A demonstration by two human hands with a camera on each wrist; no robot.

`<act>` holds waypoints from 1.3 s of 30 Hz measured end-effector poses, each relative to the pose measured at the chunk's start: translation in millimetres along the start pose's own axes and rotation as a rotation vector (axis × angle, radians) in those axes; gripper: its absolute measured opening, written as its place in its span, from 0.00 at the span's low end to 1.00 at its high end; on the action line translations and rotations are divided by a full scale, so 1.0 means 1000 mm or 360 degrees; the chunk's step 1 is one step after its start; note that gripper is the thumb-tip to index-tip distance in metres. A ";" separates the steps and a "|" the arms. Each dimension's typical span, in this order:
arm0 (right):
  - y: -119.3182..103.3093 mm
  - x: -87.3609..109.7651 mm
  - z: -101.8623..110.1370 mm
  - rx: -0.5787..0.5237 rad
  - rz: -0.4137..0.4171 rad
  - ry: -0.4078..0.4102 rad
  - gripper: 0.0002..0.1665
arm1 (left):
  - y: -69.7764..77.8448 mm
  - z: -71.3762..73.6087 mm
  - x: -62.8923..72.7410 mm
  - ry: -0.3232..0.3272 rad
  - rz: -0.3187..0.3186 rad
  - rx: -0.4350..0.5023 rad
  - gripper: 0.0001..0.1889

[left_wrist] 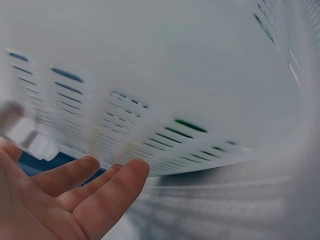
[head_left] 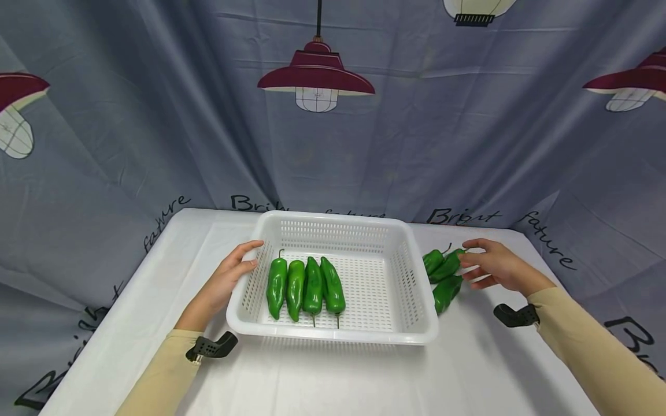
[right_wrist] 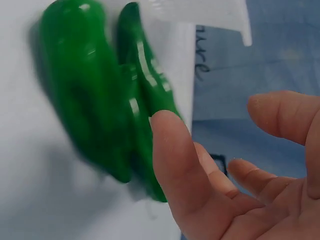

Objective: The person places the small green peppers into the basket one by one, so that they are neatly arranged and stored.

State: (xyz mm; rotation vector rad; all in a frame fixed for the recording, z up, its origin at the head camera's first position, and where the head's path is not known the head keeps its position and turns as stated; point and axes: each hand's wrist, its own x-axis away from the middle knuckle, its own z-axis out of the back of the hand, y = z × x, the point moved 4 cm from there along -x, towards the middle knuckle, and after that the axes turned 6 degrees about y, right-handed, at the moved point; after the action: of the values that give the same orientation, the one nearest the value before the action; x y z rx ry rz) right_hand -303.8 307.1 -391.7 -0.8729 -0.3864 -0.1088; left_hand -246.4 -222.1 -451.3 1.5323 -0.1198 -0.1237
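A white plastic basket (head_left: pixel 364 338) with slotted walls holds several green peppers (head_left: pixel 295 289), laid side by side in its left half. My left hand (head_left: pixel 224 282) is at the basket's left wall; in the left wrist view its fingers (left_wrist: pixel 117 192) extend along the slotted outside, without curling round it. Beyond the basket's right side lie three more green peppers (head_left: pixel 447 293), close together on the table. Over their right edge is my right hand (head_left: pixel 496 267), fingers spread and slightly bent. The right wrist view shows a fingertip (right_wrist: pixel 172 135) overlapping a pepper (right_wrist: pixel 82 85); contact is unclear.
The table (head_left: pixel 333 381) wears a white cloth. Behind it and at both sides hangs a blue-grey curtain (head_left: pixel 333 162) printed with lamps and lettering. A black strap device (head_left: pixel 210 346) is on the left wrist, another (head_left: pixel 515 315) on the right.
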 end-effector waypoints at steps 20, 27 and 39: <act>0.054 -0.003 -0.030 0.0090 -0.0163 0.0044 0.48 | 0.002 0.000 0.000 -0.0013 -0.0015 -0.0014 0.27; 0.052 -0.009 -0.033 0.0242 -0.0172 0.0125 0.52 | 0.002 -0.001 0.000 0.0000 -0.0012 -0.0029 0.27; 0.050 -0.006 -0.032 0.0268 -0.0205 0.0158 0.55 | 0.003 0.000 0.001 -0.0001 -0.0015 -0.0010 0.26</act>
State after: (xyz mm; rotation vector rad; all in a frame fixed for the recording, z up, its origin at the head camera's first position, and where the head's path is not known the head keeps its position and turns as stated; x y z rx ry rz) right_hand -287.9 314.5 -448.5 -0.6734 -0.3535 -0.2340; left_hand -245.8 -222.4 -448.8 1.5271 -0.1126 -0.1322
